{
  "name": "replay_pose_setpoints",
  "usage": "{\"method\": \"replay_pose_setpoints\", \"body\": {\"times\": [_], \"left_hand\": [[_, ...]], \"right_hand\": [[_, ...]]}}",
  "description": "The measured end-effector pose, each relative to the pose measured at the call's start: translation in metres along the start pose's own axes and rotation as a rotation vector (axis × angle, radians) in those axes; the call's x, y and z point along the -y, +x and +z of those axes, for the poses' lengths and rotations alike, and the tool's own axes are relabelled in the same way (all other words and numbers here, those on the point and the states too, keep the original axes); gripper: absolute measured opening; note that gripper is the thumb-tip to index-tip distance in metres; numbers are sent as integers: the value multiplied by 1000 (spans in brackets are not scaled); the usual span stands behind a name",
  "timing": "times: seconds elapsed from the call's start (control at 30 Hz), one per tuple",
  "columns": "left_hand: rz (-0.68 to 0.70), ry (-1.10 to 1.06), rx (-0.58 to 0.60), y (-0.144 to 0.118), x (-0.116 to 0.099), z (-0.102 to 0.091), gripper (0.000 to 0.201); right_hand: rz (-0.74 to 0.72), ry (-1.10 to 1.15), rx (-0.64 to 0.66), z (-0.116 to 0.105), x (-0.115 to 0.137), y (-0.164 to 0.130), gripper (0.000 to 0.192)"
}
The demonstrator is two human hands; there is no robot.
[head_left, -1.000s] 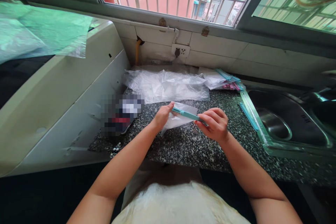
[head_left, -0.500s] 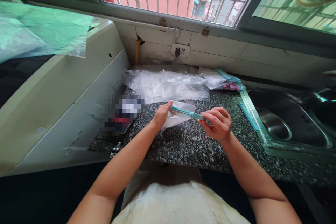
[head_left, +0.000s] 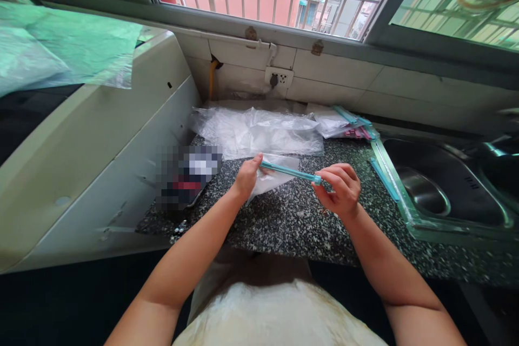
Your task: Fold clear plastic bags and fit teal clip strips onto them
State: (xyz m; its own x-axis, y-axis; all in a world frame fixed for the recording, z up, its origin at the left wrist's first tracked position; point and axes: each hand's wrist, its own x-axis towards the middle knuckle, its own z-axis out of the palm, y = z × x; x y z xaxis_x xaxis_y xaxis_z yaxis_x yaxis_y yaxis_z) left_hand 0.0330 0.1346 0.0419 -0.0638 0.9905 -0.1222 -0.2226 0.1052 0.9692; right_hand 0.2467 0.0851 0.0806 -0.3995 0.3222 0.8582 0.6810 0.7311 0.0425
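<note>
My left hand (head_left: 246,177) is closed, its thumb on the left end of a light-blue bag sealing clip (head_left: 288,171). My right hand (head_left: 339,188) pinches the clip's right end between thumb and fingers, beside a small pale-blue end piece (head_left: 317,179). The clip lies slantwise between both hands, lower at the right. A small clear plastic bag (head_left: 270,183) shows behind and below the clip's left part, above the speckled counter (head_left: 279,221); how its edge sits in the clip is too small to tell.
Clear plastic bags (head_left: 259,132) lie along the wall. More blue and pink clips (head_left: 357,128) are on bags at the back right. One blue clip (head_left: 384,179) lies by the sink (head_left: 421,189). A blurred-out dark object (head_left: 194,173) is at left, beside a white appliance (head_left: 141,119).
The pale-blue piece has shifted right along the clip, from mid-clip to its right end by my right fingers. My right hand has moved slightly right; my left hand slightly left.
</note>
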Motion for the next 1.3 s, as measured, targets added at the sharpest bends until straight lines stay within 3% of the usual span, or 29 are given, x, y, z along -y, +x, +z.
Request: {"method": "replay_pose_setpoints", "body": {"times": [0.47,0.83,1.3], "left_hand": [[-14,-116,-106,1,0,1,24],[-31,-189,-80,4,4,-1,37],[-45,-146,-171,-1,-6,1,33]], "right_hand": [[26,6,-66,3,-10,-7,22],[22,24,-98,4,-13,-9,20],[205,108,-172,9,-20,-15,13]]}}
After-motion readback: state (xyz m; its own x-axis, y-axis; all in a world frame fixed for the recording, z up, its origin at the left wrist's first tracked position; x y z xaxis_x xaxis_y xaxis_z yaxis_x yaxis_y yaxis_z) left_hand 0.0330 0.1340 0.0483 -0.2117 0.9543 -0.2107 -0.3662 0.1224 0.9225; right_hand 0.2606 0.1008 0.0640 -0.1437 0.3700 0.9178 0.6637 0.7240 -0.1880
